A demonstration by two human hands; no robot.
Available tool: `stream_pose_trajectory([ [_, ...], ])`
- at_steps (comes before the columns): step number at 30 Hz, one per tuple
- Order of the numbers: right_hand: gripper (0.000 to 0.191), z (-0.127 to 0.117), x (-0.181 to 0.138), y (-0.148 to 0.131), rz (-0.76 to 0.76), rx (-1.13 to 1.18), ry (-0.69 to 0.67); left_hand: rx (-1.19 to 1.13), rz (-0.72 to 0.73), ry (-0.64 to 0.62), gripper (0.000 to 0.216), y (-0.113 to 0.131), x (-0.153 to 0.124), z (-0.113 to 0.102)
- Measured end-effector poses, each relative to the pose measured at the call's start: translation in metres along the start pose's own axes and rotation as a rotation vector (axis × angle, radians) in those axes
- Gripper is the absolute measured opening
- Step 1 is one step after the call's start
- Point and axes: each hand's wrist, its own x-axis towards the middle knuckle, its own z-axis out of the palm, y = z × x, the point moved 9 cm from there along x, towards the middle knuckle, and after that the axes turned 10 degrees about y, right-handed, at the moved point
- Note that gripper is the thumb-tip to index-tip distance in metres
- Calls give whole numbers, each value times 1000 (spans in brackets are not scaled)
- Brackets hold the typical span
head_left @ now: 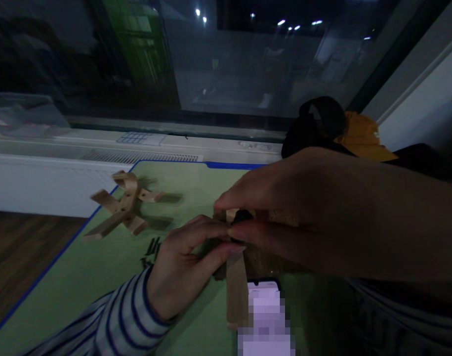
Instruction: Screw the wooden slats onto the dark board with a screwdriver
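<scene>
In the head view a pale wooden strip points toward me over the green table, its far end under my fingers. My left hand pinches this strip from the left with thumb and index finger. From the right reaches my right hand, its thumb and fingers closed around a small dark piece above the strip. The kind of this piece is too dim to tell. Below my right hand lies a brown wooden surface, mostly covered.
An assembled wooden figure with drilled holes stands at the left. Several dark screws lie near my left wrist. A lit phone is close to me. Behind the blue-edged green table are a radiator, a window and dark and orange cloth items.
</scene>
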Motion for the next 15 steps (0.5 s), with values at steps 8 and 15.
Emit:
stream_pose_trajectory([
  [8, 17, -5, -6, -17, -196, 118, -24, 16, 7, 45, 20, -2, -3, -2],
  [15, 16, 4, -5, -5, -107, 67, 11, 19, 1, -7, 14, -1, 1, 0],
])
